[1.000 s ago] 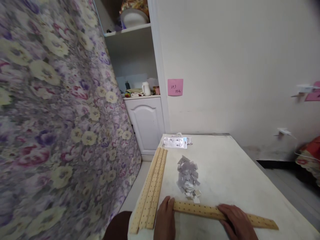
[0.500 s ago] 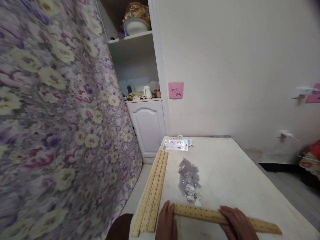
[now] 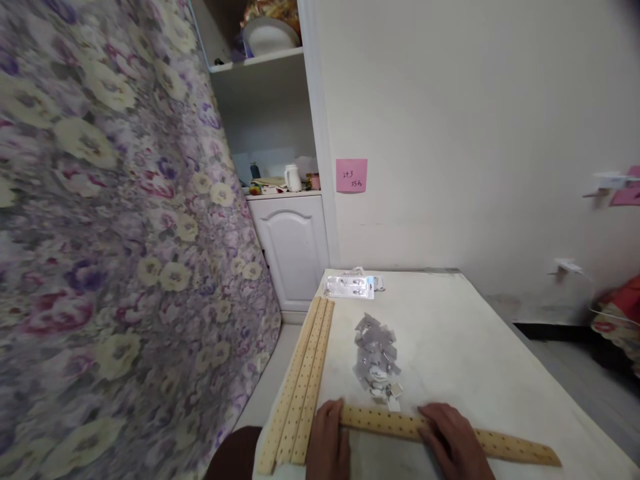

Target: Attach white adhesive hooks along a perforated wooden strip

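Observation:
A long wooden strip with rows of small holes (image 3: 520, 445) lies crosswise at the near side of the table. My left hand (image 3: 327, 440) is closed at its left end, fingers together. Over its middle rests my right hand (image 3: 453, 437), fingers bent down over the strip and thumb on the near side. Beyond the strip is a pile of small clear plastic packets (image 3: 376, 350), with several small white pieces (image 3: 383, 390) at its near end; their contents are too small to make out.
Three similar perforated wooden strips (image 3: 303, 387) lie side by side along the table's left edge. Clear blister packs (image 3: 349, 287) sit at the back left of the white table (image 3: 440, 333). A floral curtain (image 3: 125, 267) hangs on the left.
My right hand has slid left along the strip, closer to my left hand. My left hand stays at the left end. The view has shifted slightly.

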A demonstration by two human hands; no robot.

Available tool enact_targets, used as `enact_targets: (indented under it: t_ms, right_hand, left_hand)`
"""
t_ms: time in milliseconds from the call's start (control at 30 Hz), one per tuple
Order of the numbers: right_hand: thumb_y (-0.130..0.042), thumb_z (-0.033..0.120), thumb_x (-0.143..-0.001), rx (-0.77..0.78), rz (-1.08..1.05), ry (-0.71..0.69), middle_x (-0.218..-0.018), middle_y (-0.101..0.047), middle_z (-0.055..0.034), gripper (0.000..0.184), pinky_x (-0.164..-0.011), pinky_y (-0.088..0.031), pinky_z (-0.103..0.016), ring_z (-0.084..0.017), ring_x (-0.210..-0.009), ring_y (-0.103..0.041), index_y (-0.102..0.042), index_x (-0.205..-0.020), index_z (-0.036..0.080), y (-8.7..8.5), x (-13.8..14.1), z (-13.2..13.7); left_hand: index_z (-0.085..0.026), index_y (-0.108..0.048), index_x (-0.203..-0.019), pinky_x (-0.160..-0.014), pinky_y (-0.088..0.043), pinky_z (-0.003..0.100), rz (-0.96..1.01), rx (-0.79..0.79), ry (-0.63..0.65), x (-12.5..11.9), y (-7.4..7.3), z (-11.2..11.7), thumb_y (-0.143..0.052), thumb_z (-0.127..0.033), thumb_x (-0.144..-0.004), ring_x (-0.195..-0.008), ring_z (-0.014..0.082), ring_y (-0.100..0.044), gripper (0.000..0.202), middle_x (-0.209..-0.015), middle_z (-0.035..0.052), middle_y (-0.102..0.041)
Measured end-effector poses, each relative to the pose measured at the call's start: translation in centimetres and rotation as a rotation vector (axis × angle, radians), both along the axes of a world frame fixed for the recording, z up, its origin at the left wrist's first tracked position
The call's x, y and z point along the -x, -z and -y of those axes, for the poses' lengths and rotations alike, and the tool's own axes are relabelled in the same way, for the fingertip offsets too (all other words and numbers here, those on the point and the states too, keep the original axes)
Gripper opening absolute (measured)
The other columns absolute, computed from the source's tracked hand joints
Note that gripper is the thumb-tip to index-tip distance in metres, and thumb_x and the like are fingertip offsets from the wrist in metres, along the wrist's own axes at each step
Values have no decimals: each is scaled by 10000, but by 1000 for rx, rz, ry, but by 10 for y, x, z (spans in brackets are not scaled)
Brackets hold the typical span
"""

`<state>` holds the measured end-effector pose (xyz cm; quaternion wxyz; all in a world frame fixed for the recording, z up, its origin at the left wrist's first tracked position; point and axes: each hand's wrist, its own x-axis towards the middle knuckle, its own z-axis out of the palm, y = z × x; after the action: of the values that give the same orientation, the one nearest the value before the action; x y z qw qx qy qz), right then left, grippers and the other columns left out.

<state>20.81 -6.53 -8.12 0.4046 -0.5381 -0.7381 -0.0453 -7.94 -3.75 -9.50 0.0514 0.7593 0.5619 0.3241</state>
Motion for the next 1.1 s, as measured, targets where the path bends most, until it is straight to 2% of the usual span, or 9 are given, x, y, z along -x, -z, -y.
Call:
enact_targets:
  t_ms: [100,200,267,433,533,633,867,1000,1100]
  right_hand:
    - [-510,322,-876,144,-78,-29,-980,-687,-67,208,-771,-537,-319,-200,-894,-649,-631,-1025,241,-11,18,-10]
    - [-455,297,-897,296,-140,-69,-955,-667,-60,220,-770,-512,-307,-192,-875,-631,-632,-1013,240,-25,36,-20]
    - [-442,279,-892,337,-170,-84,-951,-656,-59,225,-769,-497,-302,-192,-867,-621,-632,-1005,237,-31,47,-27]
    - [-469,257,-864,350,-207,-76,-915,-650,-40,209,-756,-467,-286,-188,-835,-613,-639,-986,240,-31,66,-39]
    - [-475,254,-861,381,-197,-44,-874,-639,-28,175,-727,-450,-278,-181,-793,-606,-642,-914,241,-30,70,-40]
    - [-473,255,-861,390,-215,-44,-847,-631,-17,162,-716,-441,-265,-174,-781,-604,-633,-844,238,-33,70,-38]
    - [-450,321,-864,370,-349,-96,-838,-647,-29,208,-711,-456,-262,-170,-765,-605,-632,-855,221,-33,66,-37]
    - [-460,349,-838,389,-422,-56,-774,-654,-23,215,-666,-453,-271,-180,-705,-600,-631,-858,219,-34,66,-39]
    - [-476,354,-820,429,-498,-27,-722,-648,-12,205,-648,-443,-273,-181,-667,-590,-622,-859,215,-35,64,-40]
  left_hand:
    - [-155,-524,-1249,-1007,-471,453,8,23,-31,-3,-4,-1,-412,-285,-885,-1211,249,-525,402,-1270,162,-570]
    - [-179,-528,-1242,-1014,-468,447,27,5,-28,-4,-1,0,-425,-286,-886,-1203,240,-533,386,-1262,141,-581]
    - [-188,-535,-1234,-1006,-477,440,35,-15,-31,-3,2,1,-441,-282,-881,-1193,238,-542,377,-1252,133,-590]
    - [-200,-532,-1232,-991,-493,432,38,-53,-37,-2,4,2,-468,-267,-870,-1191,238,-544,373,-1253,123,-591]
    - [-198,-518,-1239,-1002,-484,425,36,-53,-22,-3,2,3,-462,-261,-876,-1201,228,-533,373,-1263,124,-579]
    - [-204,-519,-1238,-1009,-477,426,42,-49,-29,-3,0,3,-460,-259,-877,-1208,228,-527,370,-1272,119,-574]
    - [-187,-528,-1227,-1008,-475,425,36,-46,-22,-2,0,5,-444,-252,-879,-1207,226,-529,364,-1268,121,-580]
    - [-195,-543,-1216,-1000,-478,442,55,-60,-21,-1,-1,5,-455,-261,-871,-1201,241,-533,362,-1267,126,-580]
    - [-191,-571,-1177,-990,-483,444,104,-73,-16,-2,-9,6,-472,-263,-863,-1180,245,-545,338,-1240,131,-590]
